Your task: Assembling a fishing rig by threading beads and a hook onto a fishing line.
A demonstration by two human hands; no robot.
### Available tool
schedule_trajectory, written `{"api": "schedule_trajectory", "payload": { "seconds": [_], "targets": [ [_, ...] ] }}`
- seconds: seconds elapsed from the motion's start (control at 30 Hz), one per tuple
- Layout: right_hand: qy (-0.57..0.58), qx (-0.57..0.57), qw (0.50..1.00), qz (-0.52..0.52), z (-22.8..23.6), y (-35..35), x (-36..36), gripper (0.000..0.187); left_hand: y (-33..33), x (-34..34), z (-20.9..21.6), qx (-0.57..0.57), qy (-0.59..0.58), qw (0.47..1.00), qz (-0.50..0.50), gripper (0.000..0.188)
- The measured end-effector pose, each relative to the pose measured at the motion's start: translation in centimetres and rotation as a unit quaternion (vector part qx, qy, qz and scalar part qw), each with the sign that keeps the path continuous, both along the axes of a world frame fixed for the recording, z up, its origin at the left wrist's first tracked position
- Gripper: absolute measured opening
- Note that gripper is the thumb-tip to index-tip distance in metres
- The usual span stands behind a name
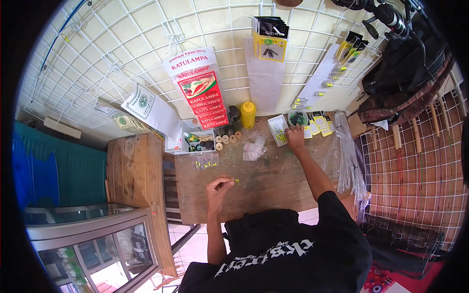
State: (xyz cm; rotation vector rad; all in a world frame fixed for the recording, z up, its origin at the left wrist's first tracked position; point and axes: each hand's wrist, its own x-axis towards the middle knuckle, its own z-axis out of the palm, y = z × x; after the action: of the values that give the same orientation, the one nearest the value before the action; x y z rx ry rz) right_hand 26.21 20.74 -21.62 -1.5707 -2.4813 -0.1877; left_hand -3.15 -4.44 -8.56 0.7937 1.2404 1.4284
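Observation:
Over the near left part of the wooden table, my left hand [219, 191] pinches a small yellow-green piece [236, 180] between thumb and fingertips. Its exact kind is too small to make out. My right arm stretches to the back of the table, where my right hand [295, 140] has its fingers drawn together at the near rim of a round clear tub [305, 115]. Dark green pieces [296, 117] lie inside that tub. What the right fingertips hold, if anything, is hidden. Beside this hand stands a white box [272, 123] with several small yellow-green pieces.
Small clear bags [254, 148] lie mid-table; bagged yellow pieces [206, 160] lie farther left. Behind are a divided white tray [181, 148], round wooden discs [225, 139] and a yellow squeeze bottle [248, 115]. Yellow-black packets [320, 124] and long plastic sleeves [348, 156] are at right.

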Motion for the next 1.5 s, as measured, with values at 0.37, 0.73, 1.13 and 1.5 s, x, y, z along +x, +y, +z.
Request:
{"api": "schedule_trajectory", "payload": {
  "seconds": [0.37,0.73,1.13,1.5],
  "targets": [
    [0.141,-0.028,0.99,-0.001,1.7,-0.2,0.3,0.012,-0.4,-0.1,0.5,0.026,-0.031,0.999,0.009,0.01],
    [0.381,-0.201,0.902,0.018,7.6,0.1,1.4,0.014,0.0,1.3,0.1,0.01,-0.06,0.996,0.072,0.006],
    [0.356,-0.197,0.907,0.106,13.4,-1.0,-0.4,0.013,1.4,4.2,1.6,0.06,-0.113,0.991,0.035,0.009],
    [0.347,-0.222,0.892,0.186,22.3,-9.5,-8.5,0.014,3.5,8.2,-0.8,0.0,-0.317,0.947,0.056,0.017]
  ]
}}
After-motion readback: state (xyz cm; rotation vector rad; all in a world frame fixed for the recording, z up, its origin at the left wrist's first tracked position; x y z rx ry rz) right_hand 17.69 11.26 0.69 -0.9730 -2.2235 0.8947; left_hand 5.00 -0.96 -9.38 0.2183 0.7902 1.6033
